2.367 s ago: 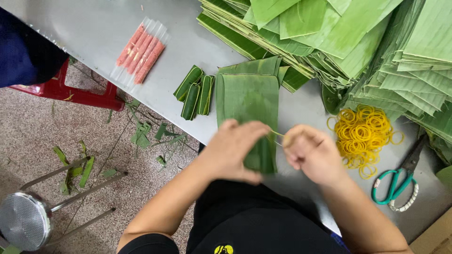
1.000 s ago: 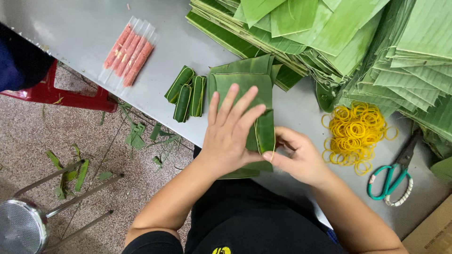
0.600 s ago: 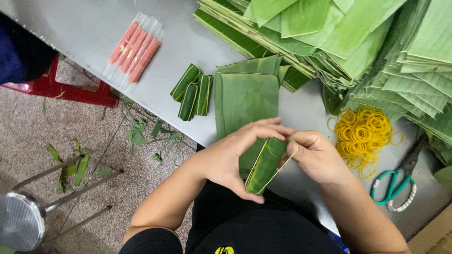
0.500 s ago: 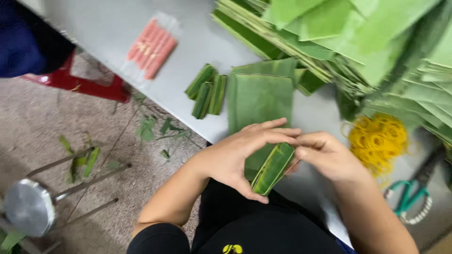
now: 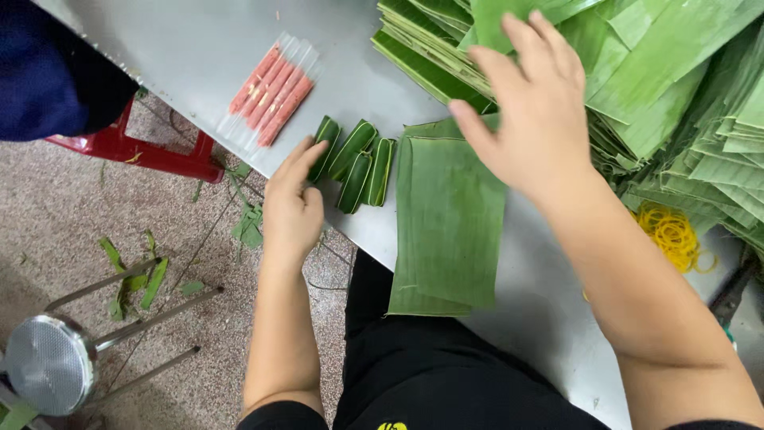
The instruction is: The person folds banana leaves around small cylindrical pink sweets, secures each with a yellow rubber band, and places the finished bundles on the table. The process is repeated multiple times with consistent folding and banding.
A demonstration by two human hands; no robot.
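**Hands apart over leaf and rolls**

Left hand (image 5: 293, 209), left of centre: fingers nearly straight and close together, fingertips touching the leftmost of four green rolls (image 5: 354, 161), holding nothing; looks like nudging that roll into line with the rest. Rolls side by side at the table (image 5: 175, 56) edge, centre of frame, each a tight leaf wrap lying at a slant.

Right hand (image 5: 532, 103), upper right of centre: spread wide, palm down, empty, hovering above the far edge of the flat leaf (image 5: 450, 223) and the near edge of the leaf stack (image 5: 637, 72); spread as if to lift a sheet off the pile.

Flat leaf just right of the rolls, lying smooth, near end hanging over the table edge toward the lap.

Pink sticks (image 5: 269, 89) in clear wrap, upper left, well apart from both hands. Yellow bands (image 5: 675, 236) at right edge, beside the forearm. Red stool (image 5: 135, 147) and metal stool (image 5: 48, 373) on the floor, left.
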